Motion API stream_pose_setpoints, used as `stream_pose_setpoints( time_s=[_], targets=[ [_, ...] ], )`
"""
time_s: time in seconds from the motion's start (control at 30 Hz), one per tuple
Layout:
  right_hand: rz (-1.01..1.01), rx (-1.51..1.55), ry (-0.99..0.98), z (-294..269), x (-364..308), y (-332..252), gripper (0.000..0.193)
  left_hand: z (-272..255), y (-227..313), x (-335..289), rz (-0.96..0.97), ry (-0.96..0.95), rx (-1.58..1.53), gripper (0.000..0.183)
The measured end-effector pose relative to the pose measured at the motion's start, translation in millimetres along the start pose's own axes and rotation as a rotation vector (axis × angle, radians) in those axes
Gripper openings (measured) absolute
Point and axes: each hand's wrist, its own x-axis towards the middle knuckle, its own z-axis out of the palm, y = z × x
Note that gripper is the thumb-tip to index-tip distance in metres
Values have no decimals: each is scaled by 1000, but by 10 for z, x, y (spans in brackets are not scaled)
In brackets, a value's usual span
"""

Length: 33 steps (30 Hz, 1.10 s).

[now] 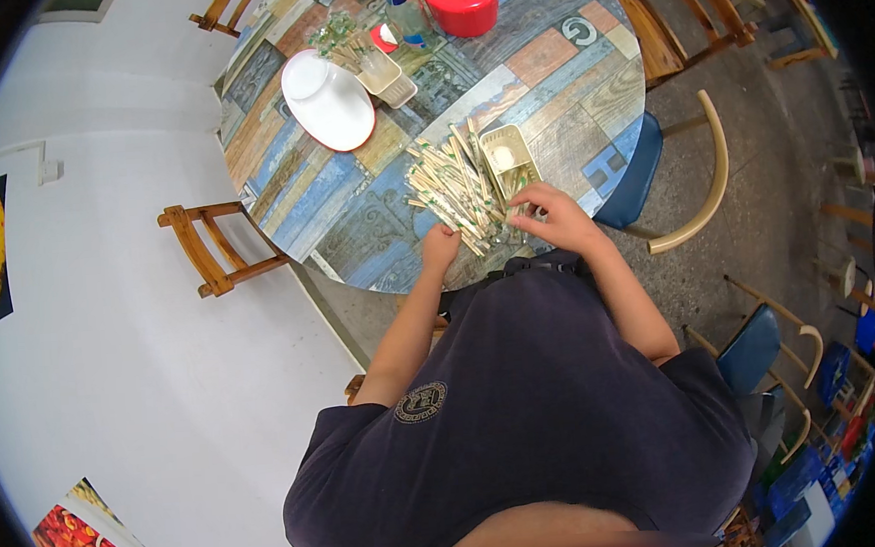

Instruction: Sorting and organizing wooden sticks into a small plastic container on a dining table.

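Note:
A loose pile of paper-wrapped chopsticks lies near the table's front edge, pointing several ways. At its lower left, my left hand is closed beside the stick ends; what its fingers hold is hidden. My right hand hovers at the pile's lower right, fingers curved and thumb apart from them, by the near end of a cream plastic basket. A small white round item sits inside this basket, with some wrapped sticks at its near end. Clear plastic wrapping lies below the right hand.
Farther back on the round patchwork-patterned table are a white oval tray, another cream basket, a red lidded pot and a clear bottle. Wooden chairs and a blue-seated chair stand around it.

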Motion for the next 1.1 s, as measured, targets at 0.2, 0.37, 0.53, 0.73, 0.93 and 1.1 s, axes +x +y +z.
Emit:
stream_pose_setpoints(
  time_s=[0.2,0.37,0.53,0.73,0.93,1.1],
  targets=[
    [-94,-1,-3,22,22,30,30,72,-158,9,-40,49,-94,26],
    [12,27,19,17,-1,83,27,-185,62,-259,-172,-38,-325,15],
    [-15,35,57,1,-9,75,24,-442,136,-558,-244,-52,-415,13],
    [-62,79,122,-2,26,25,28,-640,505,-749,277,135,-724,9],
    [-230,247,113,-98,49,-626,45,-1153,1792,-953,612,137,-299,17],
    [-414,142,13,-98,66,-770,27,-1084,2004,-902,929,21,-186,23]
  ],
)
